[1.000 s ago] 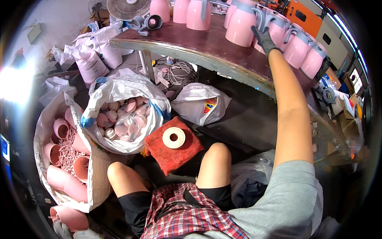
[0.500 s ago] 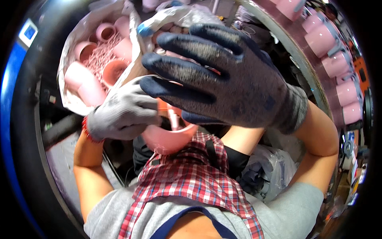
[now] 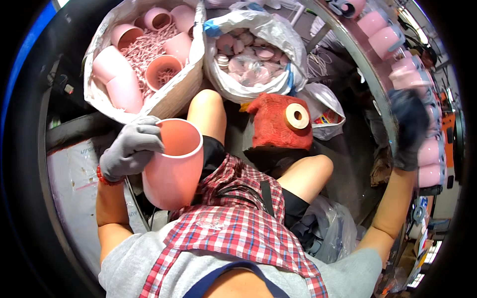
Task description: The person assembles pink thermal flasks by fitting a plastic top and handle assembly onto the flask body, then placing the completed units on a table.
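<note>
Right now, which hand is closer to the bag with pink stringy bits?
Left: the left hand is just below the bag in the picture; the right hand is far off, by the table.

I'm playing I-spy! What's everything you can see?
Cup: one, pink, left of centre
Table: one, dark red, right
Jugs: several, pink, on table
Sack: one, white, top left, pink cups and shreds inside
Second sack: one, white, top middle, pink discs inside
Block: one, red, near middle
Ring: one, cream, on block
Small bag: one, white, beside block
Plastic bag: one, clear, lower right
Cables: uncountable, white, by table
Apron: one, red-checked, on wearer
Left hand: one, grey glove, holding cup
Right hand: one, dark glove, blurred, near jugs
</note>
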Action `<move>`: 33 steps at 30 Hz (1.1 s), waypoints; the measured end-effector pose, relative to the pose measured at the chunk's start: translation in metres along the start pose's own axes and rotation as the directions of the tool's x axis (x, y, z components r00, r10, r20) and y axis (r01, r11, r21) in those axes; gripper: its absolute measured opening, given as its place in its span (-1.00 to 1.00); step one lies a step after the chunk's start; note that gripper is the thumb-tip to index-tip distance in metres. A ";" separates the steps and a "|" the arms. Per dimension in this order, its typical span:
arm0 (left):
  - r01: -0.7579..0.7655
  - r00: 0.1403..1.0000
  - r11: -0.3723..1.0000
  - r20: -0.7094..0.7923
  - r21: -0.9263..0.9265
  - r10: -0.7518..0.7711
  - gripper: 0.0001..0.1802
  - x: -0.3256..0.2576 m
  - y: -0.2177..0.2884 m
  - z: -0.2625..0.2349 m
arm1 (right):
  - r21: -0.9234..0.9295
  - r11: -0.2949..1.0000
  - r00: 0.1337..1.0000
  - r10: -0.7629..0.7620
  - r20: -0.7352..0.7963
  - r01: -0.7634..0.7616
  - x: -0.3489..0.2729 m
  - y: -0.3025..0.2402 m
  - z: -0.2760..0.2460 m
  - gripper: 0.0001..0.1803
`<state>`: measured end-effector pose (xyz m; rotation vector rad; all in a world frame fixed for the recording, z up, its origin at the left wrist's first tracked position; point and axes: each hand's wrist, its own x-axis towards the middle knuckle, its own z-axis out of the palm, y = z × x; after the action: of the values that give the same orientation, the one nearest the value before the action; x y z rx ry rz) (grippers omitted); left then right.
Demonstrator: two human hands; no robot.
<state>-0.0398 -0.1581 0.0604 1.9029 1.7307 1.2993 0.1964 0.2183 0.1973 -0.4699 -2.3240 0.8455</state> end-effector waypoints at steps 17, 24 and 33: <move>0.022 0.997 0.831 -0.047 -0.555 -0.058 -0.67 0.044 -0.081 0.129 | -0.236 0.968 0.896 0.176 0.407 -0.083 -0.155 0.055 -0.032 -0.57; 0.182 0.964 0.944 0.239 -0.276 -0.116 -0.48 0.093 -0.081 0.149 | -0.934 0.046 0.419 0.901 -0.115 -0.355 -0.455 0.163 -0.041 -0.34; 0.463 0.886 0.775 0.224 -0.430 -0.405 -0.55 0.106 -0.075 0.172 | -0.852 -0.094 -0.236 0.971 0.036 -0.516 -0.563 0.175 0.026 -0.37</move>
<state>0.0263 0.0183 -0.0437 1.1866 1.4912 1.2443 0.6210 0.0486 -0.1757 -2.9930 -2.6021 0.9056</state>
